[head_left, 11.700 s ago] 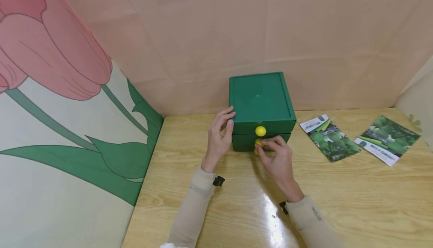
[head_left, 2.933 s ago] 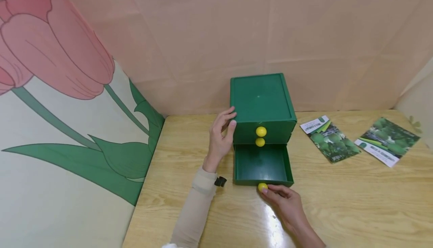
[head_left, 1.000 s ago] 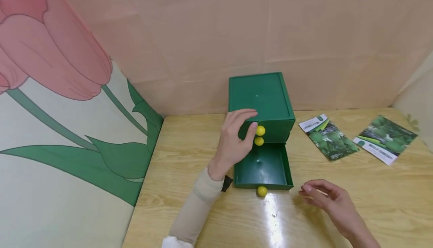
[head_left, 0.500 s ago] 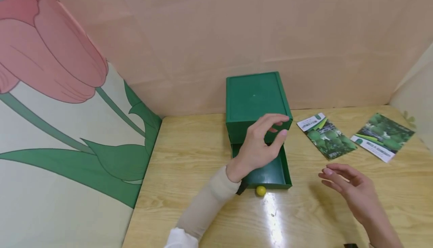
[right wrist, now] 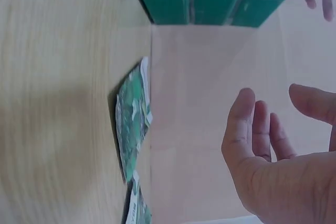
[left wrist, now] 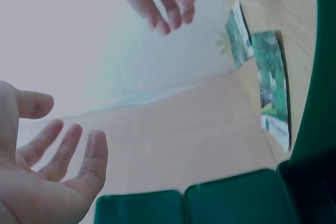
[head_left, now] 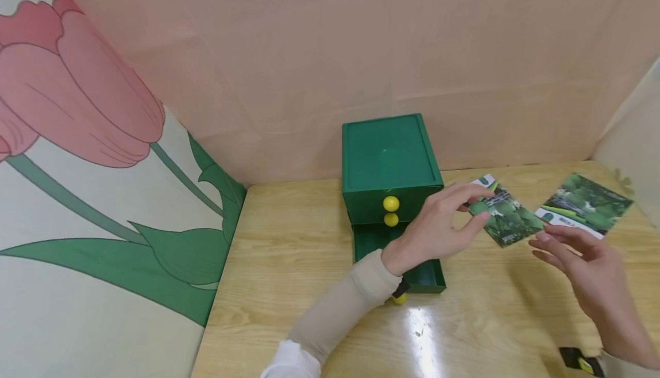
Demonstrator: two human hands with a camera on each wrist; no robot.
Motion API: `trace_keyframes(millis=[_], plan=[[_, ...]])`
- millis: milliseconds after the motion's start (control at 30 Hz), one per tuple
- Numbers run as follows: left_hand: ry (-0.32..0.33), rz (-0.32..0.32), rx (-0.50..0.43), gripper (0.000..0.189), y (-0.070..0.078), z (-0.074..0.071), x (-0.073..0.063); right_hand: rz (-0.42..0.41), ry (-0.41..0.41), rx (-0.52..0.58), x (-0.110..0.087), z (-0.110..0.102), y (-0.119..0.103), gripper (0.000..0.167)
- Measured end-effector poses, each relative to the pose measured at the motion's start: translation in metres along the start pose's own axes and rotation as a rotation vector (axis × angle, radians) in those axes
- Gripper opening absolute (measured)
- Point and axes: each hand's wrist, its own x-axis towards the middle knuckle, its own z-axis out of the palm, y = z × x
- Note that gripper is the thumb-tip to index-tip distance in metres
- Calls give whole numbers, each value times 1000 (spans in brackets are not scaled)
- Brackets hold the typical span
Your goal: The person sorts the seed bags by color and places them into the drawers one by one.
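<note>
L hand (head_left: 435, 226), fingers loosely curved, gripping nothing, in air by flat green-&-white printed packet (head_left: 510, 217), right of green plastic drawer box (head_left: 384, 152) w/ 3 round yellow knobs (head_left: 391, 204), lowest drawer (head_left: 367, 237) out. R hand (head_left: 595, 266), also loose & empty, by 2nd matching packet (head_left: 588, 199), farther right on wood-grain table (head_left: 289, 246).

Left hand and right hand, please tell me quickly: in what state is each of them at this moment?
Left hand: open, fingers loosely curved, holding nothing.
Right hand: open, fingers loosely curved, holding nothing.
</note>
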Motion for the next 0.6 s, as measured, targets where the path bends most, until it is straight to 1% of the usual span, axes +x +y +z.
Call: trace_keyframes(millis=[67, 133, 367, 500, 600], plan=[[-10, -30, 17, 37, -2, 6, 6, -4, 41, 0, 4, -3, -2, 25], [-24, -58, 39, 38, -4, 11, 11, -7, 74, -29, 9, -5, -5, 24], [-122, -188, 225, 41, -6, 30, 30, 29, 184, -124, 23, -9, -11, 22], [-134, -200, 302, 42, -12, 40, 39, 46, 217, -192, 31, -10, -13, 22], [-123, -196, 351, 41, -20, 47, 44, 70, 235, -308, 39, -12, -12, 20]])
